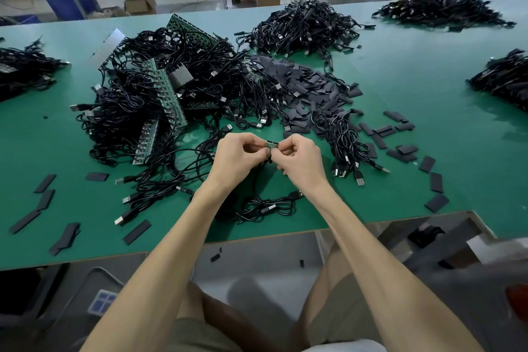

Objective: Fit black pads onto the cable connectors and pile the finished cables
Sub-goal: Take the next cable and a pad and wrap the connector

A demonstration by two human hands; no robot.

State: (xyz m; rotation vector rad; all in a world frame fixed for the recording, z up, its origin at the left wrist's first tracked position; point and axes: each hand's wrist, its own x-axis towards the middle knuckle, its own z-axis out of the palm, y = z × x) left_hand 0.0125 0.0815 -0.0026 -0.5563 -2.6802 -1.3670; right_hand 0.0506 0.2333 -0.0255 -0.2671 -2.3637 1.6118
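My left hand [238, 156] and my right hand [300, 158] meet above the green table [428, 80], both pinching a small green connector board [271, 144] between fingertips. Its black cable [265, 206] hangs down and coils on the table near the front edge. A big tangle of black USB cables with green board strips [160, 100] lies behind my left hand. A heap of flat black pads [308, 86] spreads behind my right hand. Whether a pad is on the held connector cannot be told.
Loose black pads [400, 134] scatter to the right and near the left front edge [45, 200]. More cable piles sit at the back centre [303, 26], back right [440, 8], right edge [503, 77] and left edge [23, 68]. Benches, boxes and people stand beyond the table.
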